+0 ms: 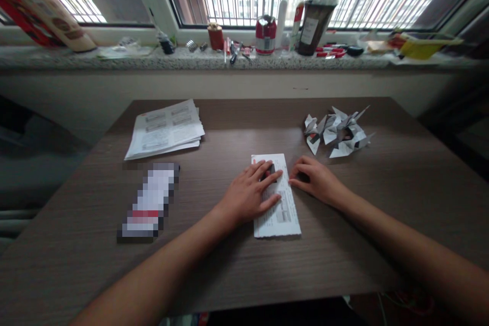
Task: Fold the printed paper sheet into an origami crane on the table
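1. At the far left, a tall patterned tube (53, 10) leans on the windowsill (126, 62), beyond the table (206, 275).
2. On the left of the table lies a flat oblong device (151, 198), its face masked by coarse blocks.
3. Just beyond it, toward the far edge, lies a stack of printed sheets (164, 130), its edges uneven.
4. The left hand (246, 191) lies palm down near the middle of the table, fingers apart, resting on a narrow printed paper strip (284, 209).
5. This strip lies flat on the table, long side running near to far, its near edge ragged.
6. The right hand (317, 178) rests at the strip's right edge, fingers curled and tips close to the thumb; I cannot tell whether they pinch the paper.
7. On the sill beyond stand a red can (265, 35) and, to its right, a dark lidded cup (316, 25).
8. Far right on the table sit pointed folded paper pieces (338, 125), well apart from the strip.
9. Farther right, a yellow container (420, 49) rests on the sill.
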{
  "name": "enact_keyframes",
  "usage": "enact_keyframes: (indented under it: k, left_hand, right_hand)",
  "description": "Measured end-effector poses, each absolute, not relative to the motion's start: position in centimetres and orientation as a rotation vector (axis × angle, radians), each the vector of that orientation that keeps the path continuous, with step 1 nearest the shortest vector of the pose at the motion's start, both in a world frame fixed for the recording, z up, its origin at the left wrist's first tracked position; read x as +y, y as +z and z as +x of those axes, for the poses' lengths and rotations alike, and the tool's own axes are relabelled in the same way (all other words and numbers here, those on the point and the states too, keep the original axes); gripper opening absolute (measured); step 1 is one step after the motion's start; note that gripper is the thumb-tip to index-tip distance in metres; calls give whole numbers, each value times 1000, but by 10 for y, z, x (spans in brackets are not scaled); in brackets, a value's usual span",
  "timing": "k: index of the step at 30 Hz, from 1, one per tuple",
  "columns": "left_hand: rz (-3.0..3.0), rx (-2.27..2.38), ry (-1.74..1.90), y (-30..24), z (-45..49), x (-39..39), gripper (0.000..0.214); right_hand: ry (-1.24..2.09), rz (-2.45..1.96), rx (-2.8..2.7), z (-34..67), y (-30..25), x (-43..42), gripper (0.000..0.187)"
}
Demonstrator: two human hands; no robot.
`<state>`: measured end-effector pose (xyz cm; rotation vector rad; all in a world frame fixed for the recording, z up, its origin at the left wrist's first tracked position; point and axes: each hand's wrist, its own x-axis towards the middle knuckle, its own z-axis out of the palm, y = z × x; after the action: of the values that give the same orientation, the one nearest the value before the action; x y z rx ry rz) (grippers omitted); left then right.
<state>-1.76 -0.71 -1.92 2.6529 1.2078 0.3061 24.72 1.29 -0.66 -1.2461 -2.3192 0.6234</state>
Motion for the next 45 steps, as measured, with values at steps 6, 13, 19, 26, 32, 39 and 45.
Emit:
enact_keyframes:
  k: [6, 13, 19, 26, 32, 39, 45]
  left_hand:
    - [2661, 1195, 303, -20, -17, -6, 63]
    - [2646, 1212, 282, -20, -17, -6, 63]
    - [2649, 1198, 282, -19, -17, -6, 64]
    - [2669, 1189, 307, -21, -18, -6, 63]
    - [2672, 1193, 286, -18, -17, -6, 64]
    - [2669, 1188, 293, -20, -17, -5, 63]
    - [2681, 1173, 331, -20, -18, -6, 61]
  right_hand:
    - [652, -1211, -2366, 251, -11, -16, 10]
    - [668, -1175, -2393, 253, -14, -47, 8]
    - [700, -1132, -2430, 254, -11, -69, 7]
    - [722, -1120, -2430, 254, -7, -75, 7]
    - [723, -1116, -2444, 256, -10, -76, 8]
    - [741, -1071, -2440, 260, -8, -82, 9]
    - [628, -981, -2482, 264, -12, -83, 14]
